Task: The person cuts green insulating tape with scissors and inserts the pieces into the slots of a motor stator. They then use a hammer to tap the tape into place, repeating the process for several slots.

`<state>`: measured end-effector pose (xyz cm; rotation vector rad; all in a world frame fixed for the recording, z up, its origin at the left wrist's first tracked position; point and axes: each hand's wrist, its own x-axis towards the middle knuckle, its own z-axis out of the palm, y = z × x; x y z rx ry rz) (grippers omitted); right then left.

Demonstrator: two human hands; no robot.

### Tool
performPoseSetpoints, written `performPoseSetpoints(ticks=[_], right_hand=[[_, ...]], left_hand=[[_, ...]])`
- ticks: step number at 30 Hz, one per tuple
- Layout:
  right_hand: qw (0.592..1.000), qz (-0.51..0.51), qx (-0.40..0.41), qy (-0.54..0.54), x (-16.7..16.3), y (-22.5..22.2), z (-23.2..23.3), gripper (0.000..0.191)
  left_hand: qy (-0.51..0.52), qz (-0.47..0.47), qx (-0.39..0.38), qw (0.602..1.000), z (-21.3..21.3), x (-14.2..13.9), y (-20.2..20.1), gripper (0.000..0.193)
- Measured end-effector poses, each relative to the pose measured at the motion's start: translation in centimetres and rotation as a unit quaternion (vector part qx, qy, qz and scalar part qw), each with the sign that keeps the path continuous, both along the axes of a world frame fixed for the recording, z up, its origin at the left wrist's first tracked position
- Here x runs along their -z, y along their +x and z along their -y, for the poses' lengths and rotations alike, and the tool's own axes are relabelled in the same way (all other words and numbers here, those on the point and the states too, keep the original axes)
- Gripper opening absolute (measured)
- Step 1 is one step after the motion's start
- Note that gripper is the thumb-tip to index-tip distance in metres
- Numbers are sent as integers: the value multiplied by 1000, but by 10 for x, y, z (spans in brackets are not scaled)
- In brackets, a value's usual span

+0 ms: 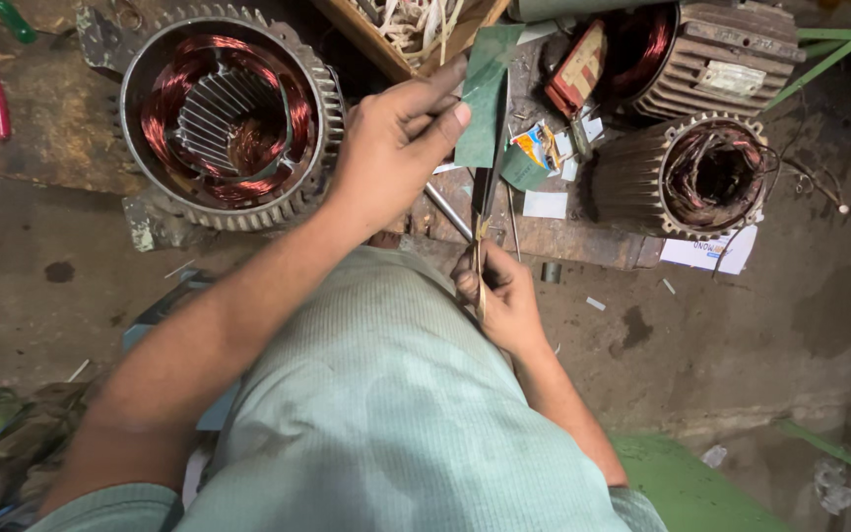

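Fingers of the left hand pinch a green paper strip, held at centre far; the right hand grips scissors closed around the handles. Keeping the strip taut and the blades square should give a clean cut. 1 wound stator sits left, 2 motor housings right; paper scraps crowd the bench.

Big stator on bench left of my left hand; small stator right, another motor behind it.
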<state>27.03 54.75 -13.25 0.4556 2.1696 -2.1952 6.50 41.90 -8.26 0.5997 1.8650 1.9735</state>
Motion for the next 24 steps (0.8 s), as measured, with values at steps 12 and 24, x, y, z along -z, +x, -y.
performPoseSetpoints(ticks=[12, 24], right_hand=[[998, -54, 18, 0, 3, -8, -6, 66], [993, 77, 71, -53, 74, -5, -1, 28]], left_hand=[[-23, 85, 95, 992, -4, 19, 19, 51], [6, 236, 103, 966, 14, 52, 14, 50]])
